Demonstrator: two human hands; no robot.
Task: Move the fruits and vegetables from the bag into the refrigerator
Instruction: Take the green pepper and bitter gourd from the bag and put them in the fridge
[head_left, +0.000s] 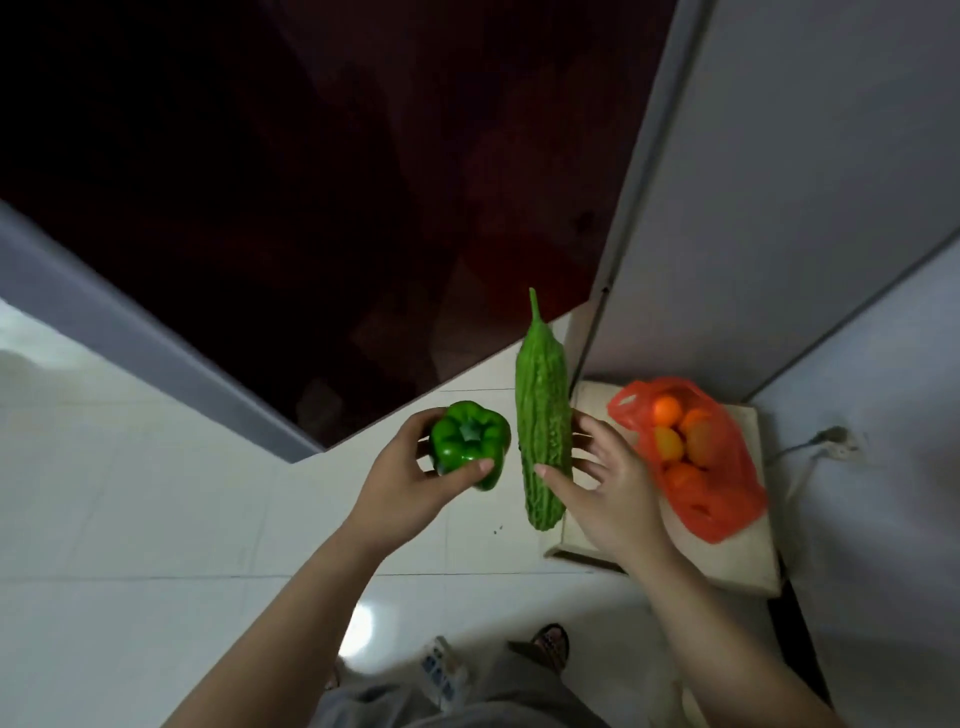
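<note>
- Pale glossy floor tiles (156, 493) lie under everything.
- Left hand (402, 480) curls partly closed around a shiny green bell pepper (470, 444), stem up.
- Right hand (605, 491), fingers spread, pinches a long bumpy green bitter gourd (543, 415), just right of the pepper.
- Translucent orange plastic bag (696, 467) of round orange fruits (683, 439) sits right of the gourd on a cream square stool (748, 561).

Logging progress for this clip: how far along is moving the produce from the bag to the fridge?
Midway at best. Nothing shows as stored yet: no fridge interior is clearly visible. In hand: the left hand holds a green bell pepper, the right hand a bitter gourd, both out of the bag. Left: the orange plastic bag on the low stand still holds several orange and yellow fruits.
</note>
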